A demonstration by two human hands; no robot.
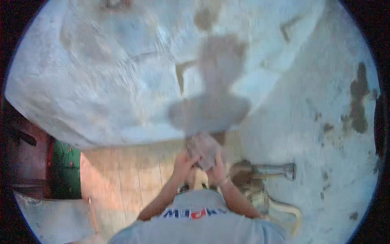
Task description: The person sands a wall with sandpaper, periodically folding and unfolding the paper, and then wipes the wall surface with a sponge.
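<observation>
Both hands meet in front of my shirt [195,213] around a greyish-pink, rumpled-looking piece [206,148]. It may be cloth or paper; blur hides its exact kind. My left hand [185,163] grips its left edge, fingers curled against it. On the other side, my right hand [217,168] closes on the right edge. Beyond the hands spreads a large pale, stained surface [113,89], with a head-and-shoulders shadow falling across it.
A tan, lined floor [126,175] lies below the pale surface. On the left is a green object [67,168]. At right, a dark blurred thing [241,175] lies beside a long metallic-looking item [276,171] and a curved cream-coloured piece [292,211].
</observation>
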